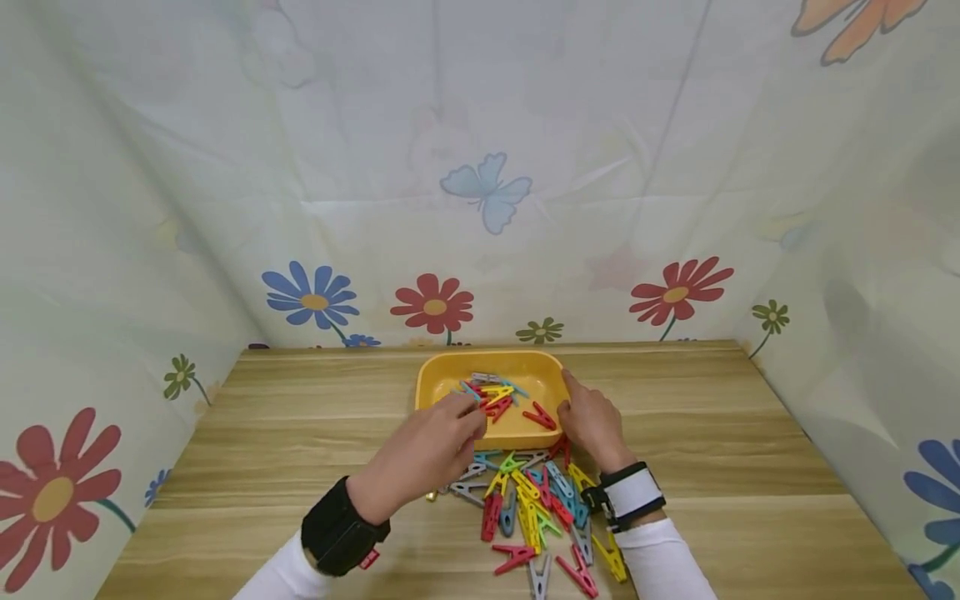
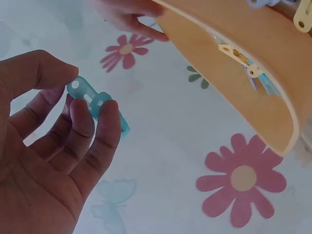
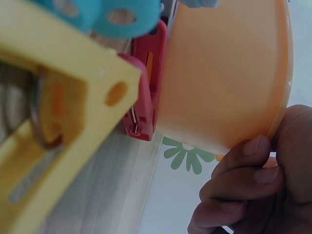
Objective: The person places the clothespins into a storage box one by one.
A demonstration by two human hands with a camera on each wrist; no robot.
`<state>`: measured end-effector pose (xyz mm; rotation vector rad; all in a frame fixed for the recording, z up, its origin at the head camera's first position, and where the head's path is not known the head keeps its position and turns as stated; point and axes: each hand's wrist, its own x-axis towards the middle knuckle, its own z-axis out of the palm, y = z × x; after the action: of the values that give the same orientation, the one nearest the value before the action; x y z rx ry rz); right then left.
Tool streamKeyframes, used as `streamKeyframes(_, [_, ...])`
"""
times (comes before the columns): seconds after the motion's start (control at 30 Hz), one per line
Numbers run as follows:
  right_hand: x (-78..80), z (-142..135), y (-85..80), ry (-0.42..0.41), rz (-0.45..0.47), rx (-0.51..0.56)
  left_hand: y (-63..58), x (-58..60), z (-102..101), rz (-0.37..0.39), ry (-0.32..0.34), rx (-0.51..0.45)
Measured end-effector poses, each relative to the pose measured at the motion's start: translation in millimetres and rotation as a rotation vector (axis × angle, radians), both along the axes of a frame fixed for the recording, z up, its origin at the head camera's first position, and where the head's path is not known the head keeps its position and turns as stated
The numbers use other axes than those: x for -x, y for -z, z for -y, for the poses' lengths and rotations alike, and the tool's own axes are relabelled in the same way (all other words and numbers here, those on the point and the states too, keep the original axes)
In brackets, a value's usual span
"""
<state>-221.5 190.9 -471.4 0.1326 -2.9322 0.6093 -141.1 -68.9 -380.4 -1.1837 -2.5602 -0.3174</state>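
Note:
A teal clothespin (image 2: 97, 102) is pinched between the thumb and fingers of my left hand (image 1: 442, 437), which hovers over the front left rim of a yellow plastic tray (image 1: 491, 433). In the left wrist view that hand (image 2: 63, 126) shows its palm side. My right hand (image 1: 596, 417) grips the tray's right wall, and the right wrist view has its fingers (image 3: 248, 180) bent against the outside. Inside the tray lie several clothespins, among them a red clothespin (image 1: 540, 416) and a yellow one near the middle.
A loose heap of colored clothespins (image 1: 528, 504) spreads over the wooden table (image 1: 315, 417) in front of the tray, between my forearms. Red clothespins (image 3: 148, 83) sit close to the tray's outer wall. A flower-printed curtain (image 1: 480, 275) stands behind the table and at both sides.

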Motion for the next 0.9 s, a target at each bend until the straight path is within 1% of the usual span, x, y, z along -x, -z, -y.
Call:
streamKeyframes(0.07, [-0.4, -1, 0.5, -0.001, -0.001, 0.007, 2.1, 11.5, -5, -0.009, -0.009, -0.016])
streamKeyframes(0.13, [-0.8, -1, 0.7, 0.000, 0.004, 0.012, 5.2, 22.4, -10, 0.005, -0.017, -0.032])
streamKeyframes(0.23, [-0.9, -1, 1.0, 0.000, 0.009, 0.018, 12.3, 36.9, -16, 0.058, -0.023, -0.051])
streamKeyframes(0.33, [-0.9, -1, 0.5, 0.000, 0.003, 0.018, 19.1, 47.9, -22, 0.110, -0.031, -0.067])
streamKeyframes(0.5, [-0.4, -2, -0.3, 0.001, -0.003, 0.014, 27.1, 62.4, -30, 0.160, -0.054, -0.072])
streamKeyframes(0.67, [-0.4, -2, 0.0, 0.001, 0.002, 0.011, 34.1, 75.2, -33, 0.205, -0.074, -0.076])
streamKeyframes(0.9, [0.0, -1, -0.6, 0.001, 0.008, 0.009, 44.2, 90.8, -33, 0.223, -0.107, -0.077])
